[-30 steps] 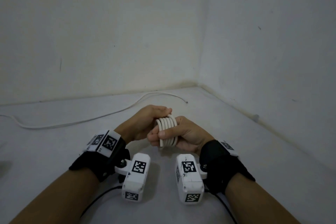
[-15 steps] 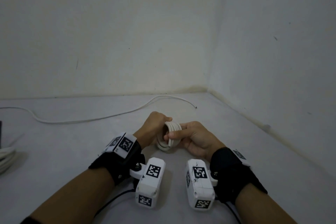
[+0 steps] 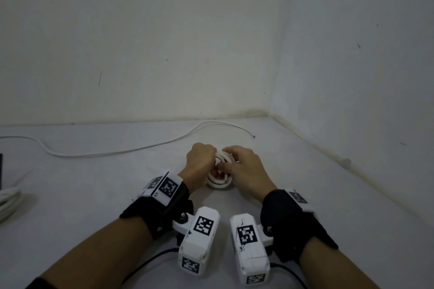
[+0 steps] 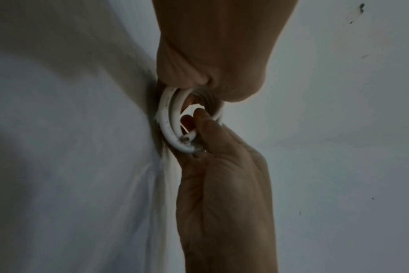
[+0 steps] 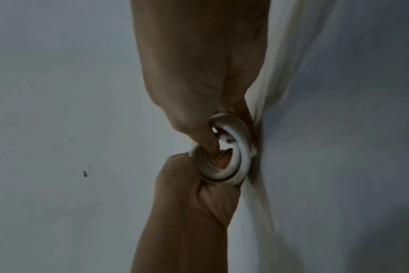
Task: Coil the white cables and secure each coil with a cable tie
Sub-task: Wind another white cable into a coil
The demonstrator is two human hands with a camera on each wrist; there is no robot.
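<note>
Both hands meet over a small white coil [image 3: 220,172] held low over the grey floor [image 3: 94,183]: the left hand [image 3: 199,162] is fisted round the coil's left side, and the right hand [image 3: 244,169] pinches its right side, thumb hooked into the ring. One loose cable [image 3: 112,153] lies stretched across the floor behind them, well apart, and another bundle [image 3: 8,202] sits at the far left edge

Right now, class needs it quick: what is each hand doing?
Left hand: fingers curled round the coiled white cable, gripping it.
Right hand: thumb and fingers pinching the same coil.
</note>
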